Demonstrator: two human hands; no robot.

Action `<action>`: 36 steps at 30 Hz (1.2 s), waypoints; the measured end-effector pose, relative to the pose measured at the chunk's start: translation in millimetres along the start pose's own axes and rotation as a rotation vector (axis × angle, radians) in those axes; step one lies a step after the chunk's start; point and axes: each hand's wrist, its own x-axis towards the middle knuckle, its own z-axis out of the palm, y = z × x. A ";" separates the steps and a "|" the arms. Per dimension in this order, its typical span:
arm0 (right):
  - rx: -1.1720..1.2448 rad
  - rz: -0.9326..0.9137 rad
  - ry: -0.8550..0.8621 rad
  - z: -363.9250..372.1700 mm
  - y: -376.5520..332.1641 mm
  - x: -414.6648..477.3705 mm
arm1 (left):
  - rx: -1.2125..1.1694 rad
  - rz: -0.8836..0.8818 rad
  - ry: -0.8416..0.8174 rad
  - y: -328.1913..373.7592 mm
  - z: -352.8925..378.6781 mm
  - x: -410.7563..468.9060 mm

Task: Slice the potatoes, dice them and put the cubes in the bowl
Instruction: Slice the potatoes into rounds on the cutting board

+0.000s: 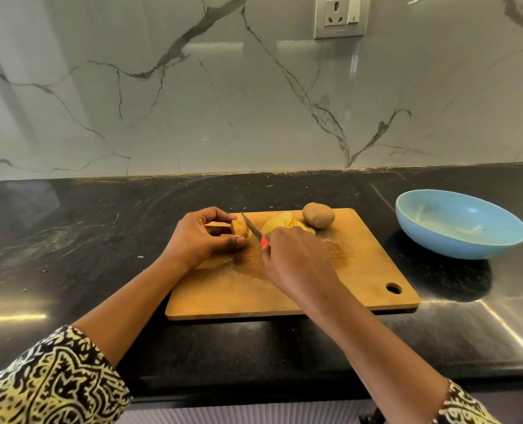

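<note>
Left hand [203, 237] clamps the potato stub [241, 229]: fingers arched over its far side, thumb laid along the near side, cut face turned toward the right hand. Stub is brown-skinned, short, sitting on the wooden cutting board [361, 270]. Right hand [296, 258] is closed round the red-orange handle of a small knife [252, 228], back of the hand up, knuckles toward the left hand. Blade runs from its fist away and leftward, edge down, right against the stub's cut face; can't tell whether it is in the flesh or just beside it. Pale yellow potato slices [277, 224] lie overlapped just beyond the right hand, partly hidden by its knuckles. Whole unpeeled potato [318, 215] sits past the slices, farther right of that hand, near the board's far edge. Light blue bowl [460, 224] stands on the black countertop [70, 240], well right of the right hand, off the board. Both forearms come in from below and converge; the patterned yellow-and-black sleeves [49, 381] end short of the wrists.
</note>
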 end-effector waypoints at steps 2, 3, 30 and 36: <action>-0.027 0.003 -0.027 -3.2 -5.8 4.3 | -0.006 -0.008 0.003 0.4 -0.1 0.3; -0.035 0.007 -0.047 -4.6 -8.4 7.4 | -0.007 -0.012 0.004 0.4 0.1 0.3; -0.048 0.139 0.019 7.8 11.1 -15.2 | -0.075 -0.069 -0.023 -1.8 -4.1 -0.9; -0.004 0.079 0.113 7.8 10.5 -8.7 | -0.092 -0.081 -0.033 0.5 -3.9 -1.0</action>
